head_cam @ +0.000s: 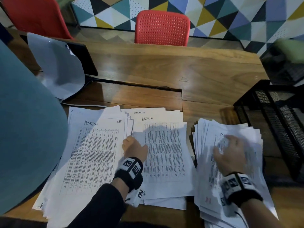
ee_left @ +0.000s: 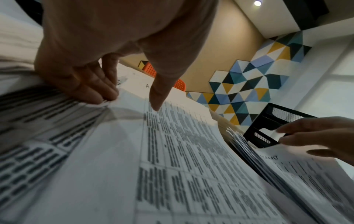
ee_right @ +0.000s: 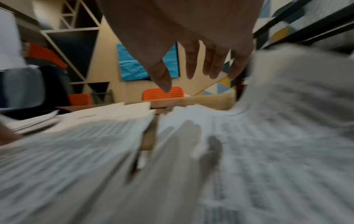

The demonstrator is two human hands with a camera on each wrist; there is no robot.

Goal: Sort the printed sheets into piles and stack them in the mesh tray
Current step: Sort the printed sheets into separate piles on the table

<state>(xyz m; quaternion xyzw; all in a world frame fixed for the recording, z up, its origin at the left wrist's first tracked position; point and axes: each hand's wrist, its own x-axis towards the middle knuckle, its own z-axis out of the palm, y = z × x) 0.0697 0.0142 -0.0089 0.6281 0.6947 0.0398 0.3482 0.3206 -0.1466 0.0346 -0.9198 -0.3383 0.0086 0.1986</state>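
Observation:
Three piles of printed sheets lie on the wooden table: a left pile (head_cam: 93,153) marked ADMIN 25, a middle pile (head_cam: 164,153) marked ADMIN, and a fanned right pile (head_cam: 233,186). My left hand (head_cam: 131,142) sits between the left and middle piles. Its fingers (ee_left: 91,89) curl onto the crumpled edge of the left pile's top sheets, while its thumb (ee_left: 159,98) points down onto the middle pile (ee_left: 182,151). My right hand (head_cam: 228,145) is blurred, with fingers (ee_right: 191,66) spread just over the right pile (ee_right: 268,151). The black mesh tray (head_cam: 269,116) stands to the right of the piles.
A red chair (head_cam: 162,27) faces the table's far side and another (head_cam: 32,15) stands at the back left. A white curved object (head_cam: 60,68) and a dark flat panel (head_cam: 85,60) lie at the left. A large blue-grey shape (head_cam: 24,129) blocks the left edge. Another black mesh object (head_cam: 283,66) sits behind the tray.

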